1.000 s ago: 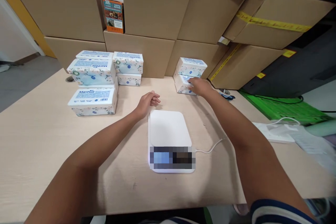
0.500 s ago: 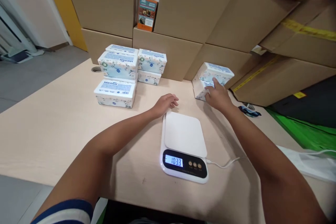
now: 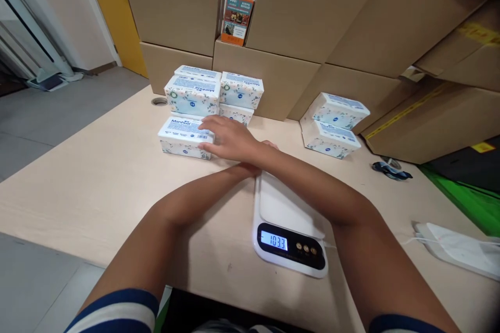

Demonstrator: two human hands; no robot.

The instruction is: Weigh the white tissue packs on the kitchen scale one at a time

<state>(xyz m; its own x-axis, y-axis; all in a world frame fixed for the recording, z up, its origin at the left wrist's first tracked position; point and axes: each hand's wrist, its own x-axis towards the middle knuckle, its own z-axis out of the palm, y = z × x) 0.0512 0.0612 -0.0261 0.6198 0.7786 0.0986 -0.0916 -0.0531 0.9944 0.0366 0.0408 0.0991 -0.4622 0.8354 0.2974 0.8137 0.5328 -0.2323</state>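
Observation:
My right hand (image 3: 232,138) crosses over my left arm to the front tissue pack (image 3: 185,138) on the left. Its thumb and fingers are spread at the pack's right end, and a firm hold does not show. Behind that pack stand more white, flower-printed tissue packs (image 3: 193,96) in stacks. Mostly hidden under my right forearm is my left hand (image 3: 270,144), with only fingertips showing by the far end of the white kitchen scale (image 3: 291,203). The scale's lit display (image 3: 274,240) reads 103.3. Two stacked tissue packs (image 3: 334,125) stand at the right.
Cardboard boxes (image 3: 269,80) line the back of the table, with a small orange box (image 3: 237,20) on them. A tape roll (image 3: 159,101) lies at the back left. Dark blue fabric (image 3: 391,170) lies at the right, beyond a white plastic-wrapped item (image 3: 461,250).
My right hand has left the two packs at the right and swung left across my left arm to the front left pack. The view has shifted slightly. The scale reading is unchanged.

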